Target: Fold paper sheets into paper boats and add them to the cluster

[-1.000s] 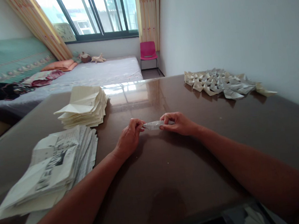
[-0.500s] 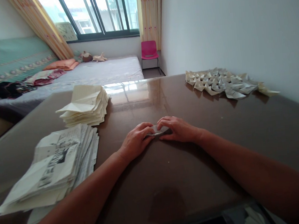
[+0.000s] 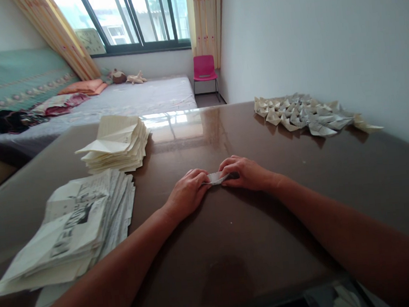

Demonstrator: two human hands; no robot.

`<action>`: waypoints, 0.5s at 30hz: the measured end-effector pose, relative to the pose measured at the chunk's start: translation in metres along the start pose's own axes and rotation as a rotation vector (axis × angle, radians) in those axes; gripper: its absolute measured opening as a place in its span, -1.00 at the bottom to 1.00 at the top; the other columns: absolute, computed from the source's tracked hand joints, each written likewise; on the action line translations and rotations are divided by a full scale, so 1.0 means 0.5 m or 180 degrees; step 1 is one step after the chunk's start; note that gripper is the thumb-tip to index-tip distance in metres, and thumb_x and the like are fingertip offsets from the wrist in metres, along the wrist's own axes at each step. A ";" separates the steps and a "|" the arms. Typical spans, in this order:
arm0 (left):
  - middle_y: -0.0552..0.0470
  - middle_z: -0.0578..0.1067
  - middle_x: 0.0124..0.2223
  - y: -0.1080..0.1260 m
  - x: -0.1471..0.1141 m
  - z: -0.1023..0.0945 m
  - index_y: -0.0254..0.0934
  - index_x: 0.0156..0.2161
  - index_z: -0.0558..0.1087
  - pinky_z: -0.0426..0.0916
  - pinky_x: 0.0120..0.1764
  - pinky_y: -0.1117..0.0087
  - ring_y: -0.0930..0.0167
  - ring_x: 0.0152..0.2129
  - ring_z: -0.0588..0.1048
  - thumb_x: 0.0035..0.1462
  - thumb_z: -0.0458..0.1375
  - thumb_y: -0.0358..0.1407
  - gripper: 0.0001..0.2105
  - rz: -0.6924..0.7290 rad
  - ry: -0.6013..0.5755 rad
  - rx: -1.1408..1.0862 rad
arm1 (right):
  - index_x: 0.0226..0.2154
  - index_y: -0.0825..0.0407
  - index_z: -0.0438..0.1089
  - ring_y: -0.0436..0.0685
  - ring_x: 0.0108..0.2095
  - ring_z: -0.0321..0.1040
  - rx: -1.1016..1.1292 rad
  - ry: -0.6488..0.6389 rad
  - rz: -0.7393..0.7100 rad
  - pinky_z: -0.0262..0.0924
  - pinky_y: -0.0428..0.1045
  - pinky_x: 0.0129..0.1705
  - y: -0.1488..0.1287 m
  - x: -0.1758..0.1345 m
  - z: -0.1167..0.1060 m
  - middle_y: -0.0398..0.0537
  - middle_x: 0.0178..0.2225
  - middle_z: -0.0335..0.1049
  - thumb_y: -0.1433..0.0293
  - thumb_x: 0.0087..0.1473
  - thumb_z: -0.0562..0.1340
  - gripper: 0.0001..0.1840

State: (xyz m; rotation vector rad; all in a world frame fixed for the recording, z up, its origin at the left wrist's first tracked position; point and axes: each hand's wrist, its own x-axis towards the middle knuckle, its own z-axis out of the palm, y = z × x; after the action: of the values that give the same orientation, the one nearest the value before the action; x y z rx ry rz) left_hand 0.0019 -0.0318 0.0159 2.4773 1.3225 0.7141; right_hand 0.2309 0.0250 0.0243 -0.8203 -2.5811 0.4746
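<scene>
A small folded piece of paper [image 3: 215,178], pale grey-white, is held between my two hands just above the middle of the brown table [image 3: 229,237]. My left hand [image 3: 190,189] pinches its left end, fingers curled over the top. At the other end, my right hand [image 3: 245,173] grips the paper between thumb and fingers. Parts of the paper are covered by the fingers, so its full shape cannot be made out.
A stack of printed sheets [image 3: 78,226] lies near my left forearm, with a stack of cream sheets [image 3: 116,144] behind it. Many folded paper boats [image 3: 301,114] cluster at the back right by the wall. Beyond the table are a bed [image 3: 149,95] and a pink chair [image 3: 204,68].
My right hand has shifted slightly right and up, its thumb closing against the paper. More of the paper's middle shows between the hands. The stacks and boats stay put.
</scene>
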 end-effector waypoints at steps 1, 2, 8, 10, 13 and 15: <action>-0.04 0.46 -0.11 -0.001 0.000 0.001 -0.22 -0.27 0.39 0.33 -0.08 0.32 0.33 -0.16 0.42 0.22 0.00 -0.28 -0.86 -0.0014 0.0008 -0.0011 | -0.33 -0.07 0.51 0.12 -0.14 0.31 0.0039 0.0007 0.0014 0.20 0.02 -0.09 0.002 0.000 0.001 -0.09 -0.17 0.46 0.30 0.01 0.30 -0.88; -0.04 0.46 -0.11 -0.001 0.000 0.002 -0.22 -0.28 0.38 0.33 -0.08 0.31 0.33 -0.17 0.42 0.21 0.01 -0.28 -0.87 -0.0022 0.0021 -0.0018 | -0.34 -0.06 0.51 0.12 -0.14 0.31 0.0072 0.0020 0.0029 0.20 0.02 -0.09 0.003 0.000 0.002 -0.09 -0.17 0.46 0.31 0.01 0.31 -0.89; -0.04 0.45 -0.12 -0.003 -0.001 0.008 -0.22 -0.26 0.37 0.32 -0.09 0.30 0.33 -0.17 0.41 0.21 0.01 -0.27 -0.88 -0.0067 0.0080 -0.0017 | -0.38 -0.04 0.50 0.13 -0.13 0.31 0.0046 0.0169 0.0120 0.20 0.05 -0.06 -0.007 0.003 0.014 -0.07 -0.17 0.46 0.35 -0.02 0.31 -0.92; -0.04 0.45 -0.14 -0.002 0.000 0.008 -0.22 -0.26 0.38 0.32 -0.09 0.31 0.33 -0.18 0.41 0.22 0.00 -0.25 -0.86 -0.0087 0.0088 -0.0028 | -0.37 -0.05 0.51 0.13 -0.13 0.31 0.0017 0.0176 0.0117 0.19 0.05 -0.05 -0.010 0.003 0.015 -0.08 -0.17 0.46 0.36 -0.02 0.30 -0.92; -0.02 0.46 -0.17 0.000 0.002 0.005 -0.23 -0.29 0.39 0.31 -0.10 0.32 0.35 -0.20 0.41 0.24 -0.03 -0.21 -0.81 -0.0121 0.0099 -0.0065 | -0.37 -0.05 0.51 0.13 -0.14 0.31 0.0125 0.0133 0.0186 0.19 0.04 -0.07 -0.012 0.005 0.011 -0.08 -0.19 0.47 0.31 0.01 0.29 -0.91; -0.02 0.47 -0.20 0.001 0.003 0.004 -0.23 -0.30 0.40 0.31 -0.12 0.34 0.36 -0.22 0.42 0.25 -0.03 -0.20 -0.78 -0.0169 0.0101 -0.0100 | -0.39 -0.03 0.50 0.12 -0.17 0.31 0.0272 0.0087 0.0279 0.19 0.02 -0.10 -0.014 0.006 0.008 -0.07 -0.23 0.49 0.30 0.04 0.27 -0.89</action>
State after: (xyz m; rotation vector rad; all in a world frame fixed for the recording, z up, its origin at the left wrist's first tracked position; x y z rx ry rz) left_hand 0.0040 -0.0309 0.0149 2.4065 1.3720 0.7589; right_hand 0.2234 0.0207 0.0245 -0.9067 -2.4892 0.5910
